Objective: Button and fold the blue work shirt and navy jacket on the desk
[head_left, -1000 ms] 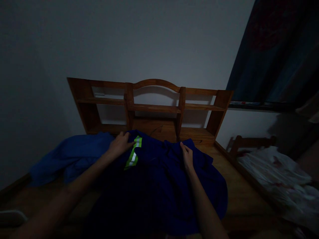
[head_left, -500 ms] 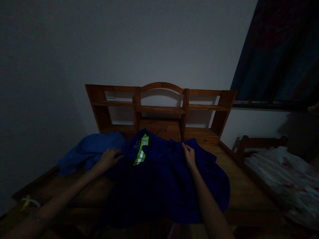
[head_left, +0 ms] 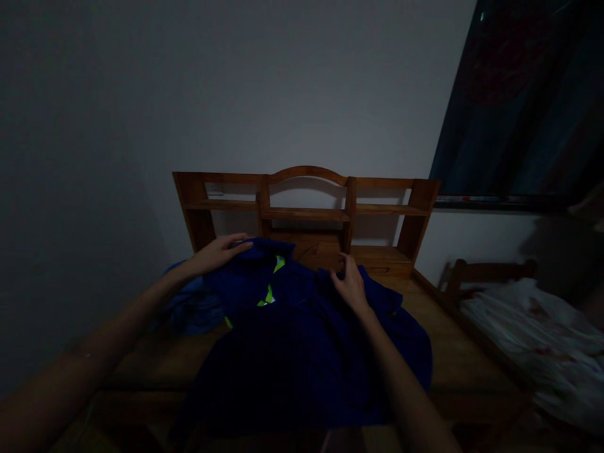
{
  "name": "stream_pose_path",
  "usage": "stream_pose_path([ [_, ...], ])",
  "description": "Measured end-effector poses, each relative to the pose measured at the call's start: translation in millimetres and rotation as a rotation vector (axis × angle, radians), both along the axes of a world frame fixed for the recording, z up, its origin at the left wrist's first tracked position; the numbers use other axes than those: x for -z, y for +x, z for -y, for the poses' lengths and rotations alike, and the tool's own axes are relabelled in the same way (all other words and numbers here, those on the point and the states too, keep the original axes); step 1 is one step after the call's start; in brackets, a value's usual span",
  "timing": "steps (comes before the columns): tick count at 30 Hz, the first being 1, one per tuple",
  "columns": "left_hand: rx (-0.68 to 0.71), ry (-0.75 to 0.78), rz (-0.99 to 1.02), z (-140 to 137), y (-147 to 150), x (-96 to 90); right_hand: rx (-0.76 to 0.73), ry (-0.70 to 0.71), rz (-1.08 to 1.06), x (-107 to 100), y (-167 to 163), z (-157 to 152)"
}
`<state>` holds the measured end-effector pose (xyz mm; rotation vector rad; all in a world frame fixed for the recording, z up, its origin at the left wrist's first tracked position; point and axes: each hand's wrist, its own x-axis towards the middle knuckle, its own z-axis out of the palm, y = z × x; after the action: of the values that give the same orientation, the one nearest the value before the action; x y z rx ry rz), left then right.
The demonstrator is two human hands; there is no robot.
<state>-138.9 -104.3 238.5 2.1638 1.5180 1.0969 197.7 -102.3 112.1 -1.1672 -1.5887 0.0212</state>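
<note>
A dark blue jacket (head_left: pixel 321 352) with yellow-green reflective strips lies spread in front of me. My left hand (head_left: pixel 219 251) is closed on its upper left edge and lifts the cloth, folding it partly over the reflective strip. My right hand (head_left: pixel 350 282) is over the jacket's upper right part, thumb and fingers apart; no cloth shows between them. A lighter blue cloth (head_left: pixel 193 311) is bunched at the left, partly hidden behind my left arm and the jacket. The jacket's lower part is lost in shadow.
A wooden surface (head_left: pixel 453 327) lies under the jacket, with a wooden shelf headboard (head_left: pixel 306 214) against the wall behind it. At the right are a pale plastic-like heap (head_left: pixel 528 327) and a dark curtain (head_left: pixel 509 126). The room is dim.
My left hand has moved up and right, raising the jacket's left part and covering some of the reflective strip. My right hand's fingers have come off the cloth and spread.
</note>
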Motion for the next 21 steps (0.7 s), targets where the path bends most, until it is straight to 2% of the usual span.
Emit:
stream_pose_path([
  [2,0.173,-0.07,-0.116,11.1,11.9,-0.6,-0.203,-0.024,0.081,-16.5,-15.8,4.7],
  [4,0.27,-0.067,-0.189,22.6,23.2,2.5,-0.461,-0.073,0.158,-28.7,-36.1,9.9],
  [7,0.296,-0.048,-0.192,37.2,37.4,7.2,-0.783,-0.17,0.218,-35.5,-70.5,18.9],
  [9,0.265,-0.047,-0.165,43.6,42.9,8.4,-0.872,-0.229,0.193,-32.9,-91.9,23.3],
  [12,0.241,-0.092,-0.146,47.1,40.6,10.5,-0.823,-0.27,0.078,-23.9,-115.7,21.9],
  [16,0.165,-0.177,-0.26,40.6,13.9,27.4,-0.567,-0.306,-0.02,-19.0,-126.7,6.1],
  [21,-0.235,-0.057,-0.555,25.9,-33.6,65.0,-0.373,-0.29,-0.143,-32.1,-119.7,-10.3],
])
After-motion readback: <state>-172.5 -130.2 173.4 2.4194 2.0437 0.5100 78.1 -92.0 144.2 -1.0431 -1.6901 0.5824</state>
